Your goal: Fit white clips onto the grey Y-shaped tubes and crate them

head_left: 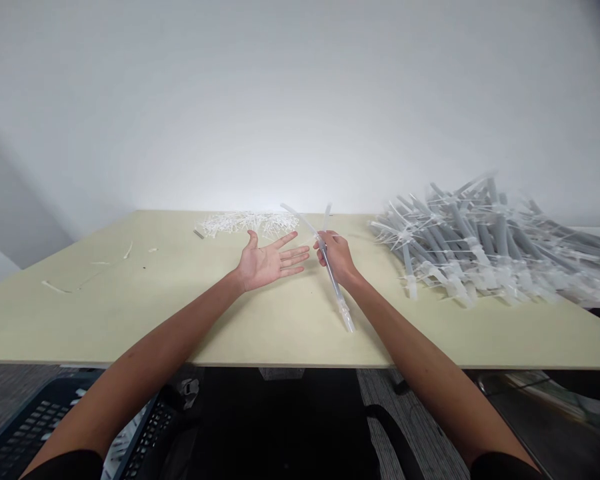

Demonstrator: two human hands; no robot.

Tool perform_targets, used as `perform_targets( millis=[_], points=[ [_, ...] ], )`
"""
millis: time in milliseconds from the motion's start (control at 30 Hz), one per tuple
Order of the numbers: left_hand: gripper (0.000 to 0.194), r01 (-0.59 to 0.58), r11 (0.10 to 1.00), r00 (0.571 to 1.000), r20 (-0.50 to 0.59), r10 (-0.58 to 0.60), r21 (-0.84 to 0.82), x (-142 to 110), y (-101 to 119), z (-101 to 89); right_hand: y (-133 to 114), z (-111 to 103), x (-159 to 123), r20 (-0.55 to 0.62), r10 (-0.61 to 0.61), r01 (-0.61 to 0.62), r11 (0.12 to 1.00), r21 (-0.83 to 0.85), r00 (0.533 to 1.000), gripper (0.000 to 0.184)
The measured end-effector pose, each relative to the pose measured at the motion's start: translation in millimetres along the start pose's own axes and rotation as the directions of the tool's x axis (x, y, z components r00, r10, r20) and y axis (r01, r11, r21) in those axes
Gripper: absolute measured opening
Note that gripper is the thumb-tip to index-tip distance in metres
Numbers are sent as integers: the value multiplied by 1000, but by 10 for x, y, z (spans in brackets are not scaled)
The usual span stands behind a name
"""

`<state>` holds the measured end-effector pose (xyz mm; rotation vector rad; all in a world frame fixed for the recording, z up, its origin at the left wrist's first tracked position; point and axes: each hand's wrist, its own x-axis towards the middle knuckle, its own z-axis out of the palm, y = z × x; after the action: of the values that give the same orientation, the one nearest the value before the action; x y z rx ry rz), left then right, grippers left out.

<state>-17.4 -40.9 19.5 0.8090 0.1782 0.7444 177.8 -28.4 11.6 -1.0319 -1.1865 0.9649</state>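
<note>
My left hand (269, 262) lies palm up with its fingers spread, holding nothing, on the pale yellow tabletop (280, 333). My right hand (336, 258) is closed around a thin, clear plastic tube (336, 287), a few centimetres from my left fingertips. The tube runs diagonally through that grip, with a translucent fitting (345, 314) at its near end. Its far end curves up and to the left. To the right lies a large heap of grey tubes with clear fittings (480, 247). A pile of fine white plastic pieces (247, 225) sits behind my left hand.
A few white scraps (55, 287) lie on the tabletop's left side. The table's front edge (230, 364) runs below my arms, and a white wall (300, 100) stands behind it. Dark keyboard-like panels (35, 420) sit below the table at lower left.
</note>
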Motion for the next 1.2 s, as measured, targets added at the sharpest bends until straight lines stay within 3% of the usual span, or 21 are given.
perform_targets(
  millis=[233, 333, 400, 533, 833, 1033, 1200],
  points=[
    [86, -10, 999, 999, 33, 9, 36, 2, 13, -21, 3, 1, 0, 15, 1, -1, 1000, 10, 1000, 22],
    [85, 38, 987, 999, 4, -39, 154, 9, 7, -45, -13, 9, -15, 23, 11, -11, 1000, 10, 1000, 23],
    [79, 89, 949, 995, -74, -70, 304, 27, -31, -83, -24, 20, -29, 52, 23, -24, 999, 20, 998, 24],
    [58, 51, 821, 973, -213, 86, 569, 99, -173, -166, -19, 59, -60, 153, 41, -51, 997, 61, 987, 25],
    [46, -82, 630, 931, -166, 325, 772, 206, -301, -155, 2, 184, -121, 284, 73, -102, 991, 89, 956, 32],
    [43, 4, 497, 900, -220, 376, 868, 203, -335, -160, 49, 196, -92, 223, 84, -85, 996, -5, 971, 30],
    [43, 66, 474, 893, -264, 364, 878, 197, -352, -145, 114, 192, -75, 189, 0, 30, 988, -154, 982, 30]
  ],
)
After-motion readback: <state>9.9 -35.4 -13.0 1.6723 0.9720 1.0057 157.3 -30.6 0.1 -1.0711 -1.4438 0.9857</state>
